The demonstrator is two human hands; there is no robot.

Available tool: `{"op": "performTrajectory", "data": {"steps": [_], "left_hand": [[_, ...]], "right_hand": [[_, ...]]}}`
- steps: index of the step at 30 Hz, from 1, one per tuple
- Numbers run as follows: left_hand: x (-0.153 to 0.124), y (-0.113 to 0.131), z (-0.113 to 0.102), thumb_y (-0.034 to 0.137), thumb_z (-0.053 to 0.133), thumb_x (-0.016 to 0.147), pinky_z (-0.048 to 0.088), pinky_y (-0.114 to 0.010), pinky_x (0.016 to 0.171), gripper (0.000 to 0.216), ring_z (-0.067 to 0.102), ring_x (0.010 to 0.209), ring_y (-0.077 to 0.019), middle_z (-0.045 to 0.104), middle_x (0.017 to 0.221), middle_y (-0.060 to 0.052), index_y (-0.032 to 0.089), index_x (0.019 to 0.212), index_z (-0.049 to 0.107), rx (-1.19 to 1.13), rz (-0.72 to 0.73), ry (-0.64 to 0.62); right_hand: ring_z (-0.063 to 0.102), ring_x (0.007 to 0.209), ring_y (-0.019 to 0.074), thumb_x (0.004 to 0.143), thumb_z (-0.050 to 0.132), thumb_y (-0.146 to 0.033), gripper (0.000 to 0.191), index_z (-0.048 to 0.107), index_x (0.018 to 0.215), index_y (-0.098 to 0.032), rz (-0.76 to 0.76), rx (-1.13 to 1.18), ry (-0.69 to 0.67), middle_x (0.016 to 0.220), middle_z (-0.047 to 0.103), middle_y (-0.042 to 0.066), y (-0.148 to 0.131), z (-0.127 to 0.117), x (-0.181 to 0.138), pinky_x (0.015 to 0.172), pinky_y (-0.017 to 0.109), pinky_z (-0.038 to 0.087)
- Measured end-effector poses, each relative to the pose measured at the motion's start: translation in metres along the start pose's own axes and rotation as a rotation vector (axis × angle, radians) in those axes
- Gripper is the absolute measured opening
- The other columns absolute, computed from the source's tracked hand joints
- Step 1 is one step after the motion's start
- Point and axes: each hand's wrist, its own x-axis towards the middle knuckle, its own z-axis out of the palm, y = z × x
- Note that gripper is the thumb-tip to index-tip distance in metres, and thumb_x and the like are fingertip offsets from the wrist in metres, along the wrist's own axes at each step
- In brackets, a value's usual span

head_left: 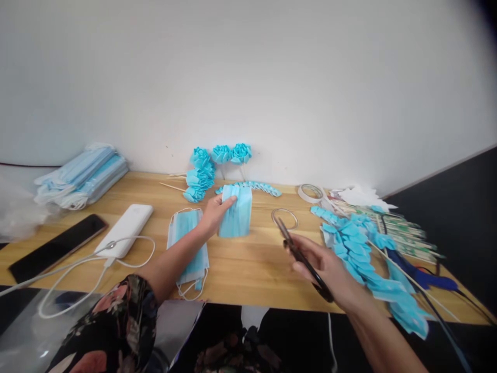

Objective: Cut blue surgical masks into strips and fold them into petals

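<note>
My left hand (218, 210) pinches the upper left of a light blue face mask (237, 220), held upright above the wooden table. No ear loops show on this piece. In my right hand (324, 264) is a pair of dark scissors (301, 254), blades pointing up and left, slightly blurred and apart from the mask. Under my left forearm lie whole face masks (188, 235) with white ear loops. Behind my left hand is a row of small blue folded pieces (260, 186). Right of my right hand spread blue cut petals (351, 246).
Blue paper-like flowers (200, 178) on sticks stand and lie by the wall. A mask stack (83, 176), phone (58, 247) and cabled power bank (126, 230) are left. Right are tape (310, 194), wire (285, 218), stick packs (404, 233) and a blue glue gun (423, 277).
</note>
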Motion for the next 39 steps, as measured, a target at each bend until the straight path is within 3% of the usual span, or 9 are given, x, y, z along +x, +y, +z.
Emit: {"op": "performTrajectory", "data": {"steps": [3,7,12,19,30,39], "left_hand": [[0.001,0.001,-0.003,0.052,0.075,0.069,0.048,-0.030,0.068,0.044,0.059,0.069,-0.0167,0.068,0.078,-0.003,0.013,0.086,0.068,0.043,0.036,-0.016],[0.001,0.005,-0.005,0.052,0.072,0.073,0.047,-0.028,0.067,0.041,0.057,0.071,-0.0158,0.066,0.078,-0.003,0.013,0.085,0.067,0.127,0.094,-0.051],[0.000,0.009,-0.005,0.054,0.069,0.074,0.047,-0.027,0.065,0.042,0.056,0.069,-0.0156,0.064,0.076,-0.002,0.014,0.084,0.065,0.135,0.076,-0.076],[0.003,0.005,-0.007,0.057,0.069,0.072,0.046,-0.026,0.062,0.043,0.056,0.072,-0.0179,0.063,0.074,-0.003,0.015,0.080,0.065,0.196,0.100,-0.063],[0.003,0.008,-0.007,0.058,0.067,0.072,0.042,-0.025,0.061,0.045,0.050,0.066,-0.0137,0.059,0.072,-0.001,0.014,0.077,0.062,0.205,0.111,-0.088],[0.002,0.007,-0.003,0.051,0.077,0.064,0.047,-0.027,0.069,0.047,0.061,0.074,-0.0187,0.070,0.082,-0.005,0.012,0.088,0.070,0.257,0.096,-0.113]], "right_hand": [[0.055,0.050,0.0125,0.085,0.059,-0.057,0.053,0.064,0.118,-0.016,0.037,0.210,-0.215,0.081,0.065,0.007,-0.019,0.020,0.026,0.047,0.028,0.048],[0.057,0.055,0.0142,0.089,0.054,-0.057,0.053,0.065,0.114,-0.013,0.012,0.294,-0.271,0.075,0.064,0.006,-0.033,0.030,0.062,0.047,0.026,0.047],[0.057,0.052,0.0133,0.088,0.057,-0.055,0.046,0.068,0.106,-0.014,-0.028,0.195,-0.318,0.072,0.064,0.004,-0.031,0.024,0.088,0.047,0.025,0.045],[0.054,0.050,0.0127,0.087,0.057,-0.056,0.048,0.067,0.107,-0.013,-0.004,0.213,-0.298,0.070,0.062,0.004,-0.027,0.025,0.098,0.045,0.025,0.043],[0.054,0.051,0.0116,0.085,0.061,-0.055,0.049,0.068,0.109,-0.013,-0.007,0.253,-0.304,0.070,0.061,0.003,-0.024,0.023,0.104,0.047,0.025,0.046],[0.053,0.047,0.0109,0.085,0.062,-0.053,0.051,0.066,0.114,-0.012,0.007,0.352,-0.308,0.070,0.061,0.003,-0.002,0.029,0.105,0.041,0.024,0.043]]}}
